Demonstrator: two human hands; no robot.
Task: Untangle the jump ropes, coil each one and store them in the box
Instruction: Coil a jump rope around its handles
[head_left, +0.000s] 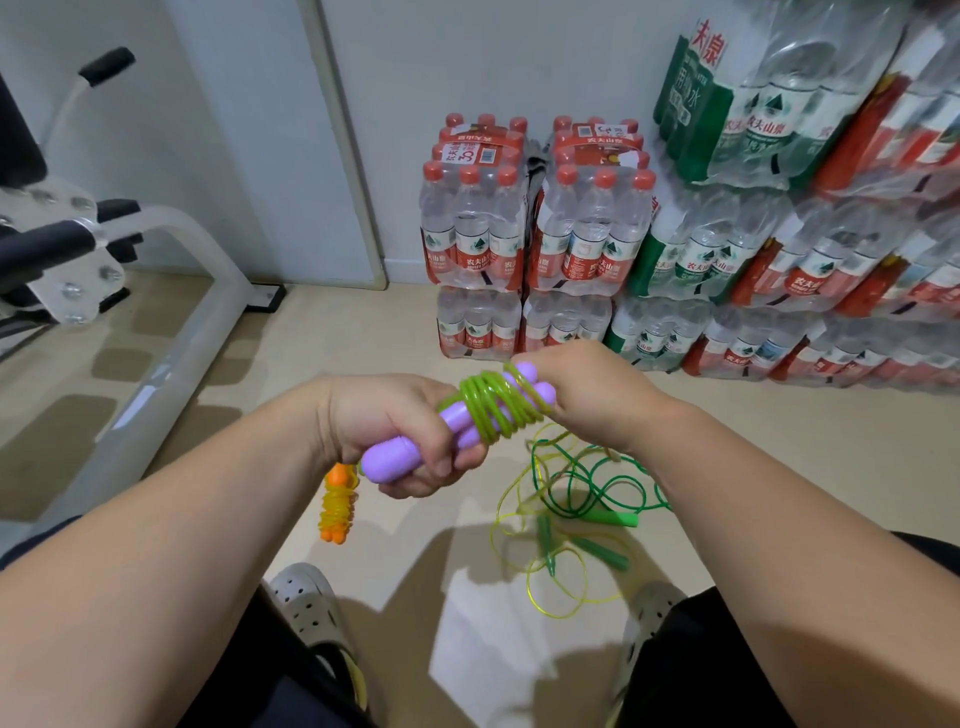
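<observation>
My left hand (400, 431) grips the purple handles (387, 460) of a jump rope. Its light green cord (493, 405) is wound in several tight turns around both handles. My right hand (582, 392) holds the far end of that bundle, fingers curled over the handle tips. On the floor below lies an orange-handled rope (337, 506) with its yellow cord wrapped round it. To the right, a green-handled rope (605, 517) and loose yellow-green cord (550, 587) lie tangled together. No box is in view.
Shrink-wrapped packs of water bottles (587, 234) are stacked against the wall ahead and to the right. A white exercise machine frame (171, 322) stands at the left. My feet in grey clogs (306, 603) rest on the beige floor near the ropes.
</observation>
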